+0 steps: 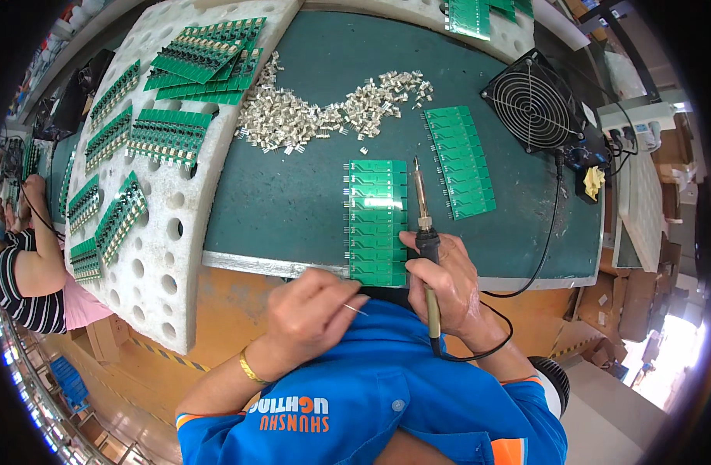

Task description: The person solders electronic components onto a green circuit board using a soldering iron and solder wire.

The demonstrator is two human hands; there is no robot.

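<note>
Presently the right hand (447, 283) has its grip clamped on a soldering iron (425, 240), whose tip rests at the right edge of the green circuit board strip (378, 221) on the counter (293, 194). Below the strip, the left hand (313, 310) pinches a thin solder wire (355, 310). Loose metal parts (324, 116) lie heaped above the strip.

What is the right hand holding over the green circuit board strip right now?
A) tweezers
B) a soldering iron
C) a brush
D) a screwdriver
B: the right hand grips a soldering iron by its black handle, its cord trailing off behind the wrist and its metal tip lying beside the green circuit board strip on the mat.
</note>
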